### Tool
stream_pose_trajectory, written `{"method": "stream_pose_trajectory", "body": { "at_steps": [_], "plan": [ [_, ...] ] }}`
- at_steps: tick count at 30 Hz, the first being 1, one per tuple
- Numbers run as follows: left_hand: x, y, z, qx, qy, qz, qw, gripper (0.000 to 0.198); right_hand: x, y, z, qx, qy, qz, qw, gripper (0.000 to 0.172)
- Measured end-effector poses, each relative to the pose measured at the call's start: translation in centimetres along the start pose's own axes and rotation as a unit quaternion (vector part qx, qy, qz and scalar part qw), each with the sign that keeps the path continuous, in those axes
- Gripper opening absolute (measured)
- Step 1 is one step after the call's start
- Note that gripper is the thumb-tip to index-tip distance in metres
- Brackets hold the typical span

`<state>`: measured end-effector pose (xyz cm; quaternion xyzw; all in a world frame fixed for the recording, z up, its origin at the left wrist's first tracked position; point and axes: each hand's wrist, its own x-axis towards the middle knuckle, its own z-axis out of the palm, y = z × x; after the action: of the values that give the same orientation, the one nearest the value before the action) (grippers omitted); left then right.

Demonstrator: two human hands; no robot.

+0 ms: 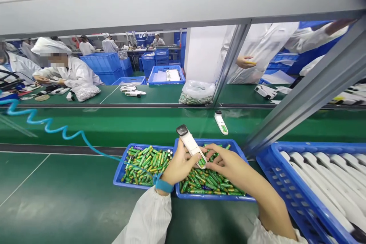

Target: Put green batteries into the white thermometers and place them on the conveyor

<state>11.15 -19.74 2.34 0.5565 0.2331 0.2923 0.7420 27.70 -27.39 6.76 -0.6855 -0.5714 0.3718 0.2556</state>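
Observation:
My left hand is closed around a white infrared thermometer with a black head. The thermometer is tilted, its head up and to the left, and green batteries show in the open compartment near its lower end. At that same end, the fingers of my right hand are bent and pinch the thermometer's edge; whether a loose battery is between them I cannot tell. Under both hands stands a blue tray heaped with green and gold batteries. A second blue tray of batteries adjoins it on the left.
Another thermometer lies on the green conveyor belt ahead. A blue basket of white thermometers stands at right. A coiled blue cord runs to my left wristband. A metal post slants at right. Co-workers sit and stand beyond.

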Motion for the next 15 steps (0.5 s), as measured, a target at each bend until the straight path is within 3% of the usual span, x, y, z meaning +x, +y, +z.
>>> {"method": "stream_pose_trajectory", "body": {
  "at_steps": [5,15],
  "plan": [
    [0.30,0.19,-0.20,-0.058,0.002,-0.020,0.998,0.080,-0.29,-0.16,-0.22,0.010,-0.015,0.002,1.000,0.042],
    [0.35,0.28,-0.21,-0.056,0.007,-0.027,0.998,0.085,-0.71,-0.04,-0.33,-0.010,0.009,-0.007,1.000,0.043]
  ]
}}
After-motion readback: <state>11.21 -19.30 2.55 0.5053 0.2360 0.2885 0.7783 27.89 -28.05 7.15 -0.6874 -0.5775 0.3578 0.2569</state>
